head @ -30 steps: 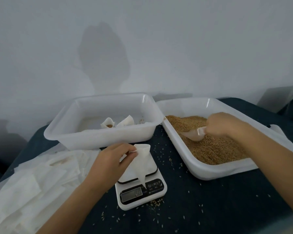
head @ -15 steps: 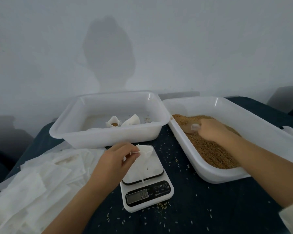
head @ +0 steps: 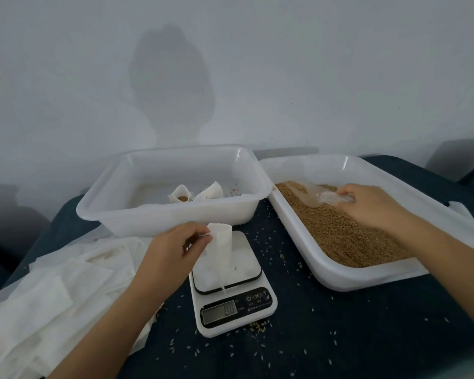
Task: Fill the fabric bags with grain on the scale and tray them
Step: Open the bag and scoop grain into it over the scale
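The bag [head: 219,251] stands on the scale [head: 231,283], mouth up, with the left hand [head: 173,251] pinching its near rim between thumb and fingers to hold it open. That grip is pressed tight on a fold of fabric, and the bag looks empty, its lower end trailing over the platform edge. Over in the grain tray [head: 348,280], the right hand [head: 372,203] has its grip curled round the handle of a clear scoop [head: 316,194], blade lying on the grain [head: 337,231] near the far wall.

Here's the trick, as I read it: dig the scoop in shallow and take a modest load, because that bag mouth is narrow and a heaped scoop will likely shed grain over the rim. Loose kernels [head: 257,325] already dot the bench [head: 367,337] around the scale. The left hand should keep the mouth wide but not lean on the platform, or the reading will lie. Pour slowly from just above the rim, then top up in small shakes while watching the display [head: 219,314]; its digits are too blurred to read from here.

Behind the scale, the second tray [head: 137,225] holds two filled bags [head: 196,194], so the tally is early. A heap of flat bags [head: 47,291] waits at the left.
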Available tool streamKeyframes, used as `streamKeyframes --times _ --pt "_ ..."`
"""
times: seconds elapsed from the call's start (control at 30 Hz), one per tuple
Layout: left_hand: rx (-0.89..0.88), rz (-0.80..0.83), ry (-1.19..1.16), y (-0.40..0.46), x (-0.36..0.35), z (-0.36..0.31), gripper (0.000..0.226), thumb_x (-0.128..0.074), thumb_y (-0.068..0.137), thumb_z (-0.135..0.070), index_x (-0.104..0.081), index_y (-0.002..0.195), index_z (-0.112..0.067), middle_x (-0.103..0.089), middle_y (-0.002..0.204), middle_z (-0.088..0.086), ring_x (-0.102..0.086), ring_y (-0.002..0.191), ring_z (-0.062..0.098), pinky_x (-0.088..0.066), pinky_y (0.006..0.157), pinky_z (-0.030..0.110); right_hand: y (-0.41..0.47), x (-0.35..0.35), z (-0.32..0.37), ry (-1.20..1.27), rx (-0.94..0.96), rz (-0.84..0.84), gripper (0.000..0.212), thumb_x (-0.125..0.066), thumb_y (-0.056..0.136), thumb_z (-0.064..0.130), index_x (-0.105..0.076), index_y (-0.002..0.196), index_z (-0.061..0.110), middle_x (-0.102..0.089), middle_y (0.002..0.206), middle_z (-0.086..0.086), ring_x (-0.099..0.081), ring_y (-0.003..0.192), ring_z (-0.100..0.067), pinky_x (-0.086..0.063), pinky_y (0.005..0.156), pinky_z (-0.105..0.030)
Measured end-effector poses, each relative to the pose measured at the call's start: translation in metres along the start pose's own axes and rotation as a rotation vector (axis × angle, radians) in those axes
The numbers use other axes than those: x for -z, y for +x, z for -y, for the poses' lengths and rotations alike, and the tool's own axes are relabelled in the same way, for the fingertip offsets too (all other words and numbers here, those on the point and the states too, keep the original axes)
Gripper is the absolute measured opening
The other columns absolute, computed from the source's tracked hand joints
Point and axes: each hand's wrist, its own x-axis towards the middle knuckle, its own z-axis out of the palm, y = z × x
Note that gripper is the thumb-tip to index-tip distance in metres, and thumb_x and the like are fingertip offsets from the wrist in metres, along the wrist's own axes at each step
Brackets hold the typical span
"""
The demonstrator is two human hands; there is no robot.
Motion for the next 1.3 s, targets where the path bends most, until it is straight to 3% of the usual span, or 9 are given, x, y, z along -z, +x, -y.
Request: streamKeyframes --times 0.13,0.27,0.4,0.5,0.63,0.77,0.97,1.2,1.3 --pt "-0.010 0.007 -0.006 -0.002 0.001 0.000 0.024 -0.066 0.084 -0.017 -0.058 0.075 -0.038 -0.059 0.069 -0.015 -0.052 0.067 0.000 -0.040 0.062 0.007 0.006 -0.006 0.002 -0.119 -0.010 0.100 0.051 -0.048 0.094 0.056 -0.056 0.128 0.019 -0.061 0.122 -0.002 -0.059 0.097 -0.019 -0.046 0.078 -0.029" --pt "-0.019 0.026 -0.002 -0.005 0.000 -0.001 0.033 -0.066 0.083 -0.017 -0.052 0.075 -0.046 -0.058 0.085 -0.030 -0.052 0.069 -0.003 -0.039 0.062 0.006 0.024 -0.018 0.021 -0.209 -0.032 0.161 0.052 -0.044 0.096 0.053 -0.060 0.118 0.010 -0.062 0.105 -0.005 -0.055 0.085 -0.017 -0.042 0.071 -0.029" --pt "-0.005 0.017 -0.009 -0.008 0.000 0.002 0.028 -0.068 0.083 -0.016 -0.056 0.078 -0.042 -0.060 0.072 -0.025 -0.053 0.072 -0.004 -0.040 0.063 0.005 0.043 -0.036 0.040 -0.191 -0.075 0.131 0.041 -0.045 0.098 0.044 -0.063 0.101 0.007 -0.059 0.085 -0.002 -0.055 0.070 -0.013 -0.037 0.053 -0.025" --pt "-0.004 0.000 -0.009 -0.007 0.002 0.004 0.020 -0.068 0.082 -0.017 -0.060 0.079 -0.035 -0.058 0.070 -0.023 -0.054 0.075 -0.002 -0.041 0.065 0.006 0.048 -0.047 0.042 -0.188 -0.056 0.115 0.027 -0.045 0.100 0.033 -0.061 0.087 0.016 -0.063 0.093 -0.005 -0.058 0.076 -0.015 -0.043 0.059 -0.027" --pt "-0.006 0.001 -0.009 -0.002 0.002 0.007 0.023 -0.066 0.083 -0.021 -0.054 0.078 -0.041 -0.059 0.070 -0.018 -0.054 0.077 0.002 -0.043 0.068 0.008 0.046 -0.047 0.031 -0.157 -0.058 0.084 0.027 -0.047 0.099 0.030 -0.059 0.115 0.011 -0.063 0.109 -0.008 -0.058 0.089 -0.021 -0.044 0.071 -0.030" --pt "-0.009 0.006 -0.028 0.004 -0.002 0.008 0.023 -0.067 0.082 -0.020 -0.056 0.075 -0.039 -0.059 0.068 -0.015 -0.054 0.072 0.003 -0.043 0.064 0.009 0.037 -0.033 0.019 -0.038 -0.022 0.027 0.047 -0.042 0.096 0.054 -0.058 0.115 0.013 -0.060 0.095 -0.002 -0.057 0.080 -0.019 -0.043 0.065 -0.032" --pt "-0.036 0.026 -0.006 0.014 -0.008 0.003 0.029 -0.066 0.083 -0.023 -0.052 0.076 -0.047 -0.060 0.071 -0.020 -0.055 0.077 0.002 -0.044 0.069 0.010 0.014 -0.021 0.006 0.073 0.011 -0.033 0.039 -0.050 0.094 0.046 -0.053 0.126 0.024 -0.061 0.091 0.009 -0.059 0.065 -0.010 -0.046 0.057 -0.026" --pt "-0.043 0.182 0.084 0.025 0.015 0.007 0.008 -0.064 0.085 -0.023 -0.069 0.085 -0.029 -0.062 0.073 -0.021 -0.055 0.076 -0.003 -0.039 0.066 0.004 -0.018 0.012 0.013 0.258 0.102 -0.062 0.029 -0.058 0.092 0.036 -0.055 0.121 0.039 -0.065 0.074 0.010 -0.058 0.047 -0.006 -0.044 0.039 -0.021" --pt "-0.068 0.267 0.148 0.032 0.030 0.008 0.008 -0.063 0.085 -0.024 -0.069 0.084 -0.030 -0.063 0.077 -0.022 -0.055 0.077 -0.004 -0.039 0.065 0.008 -0.031 0.025 0.026 0.311 0.209 -0.033 0.027 -0.061 0.089 0.037 -0.055 0.113 0.048 -0.061 0.081 0.018 -0.060 0.047 -0.007 -0.050 0.044 -0.024"
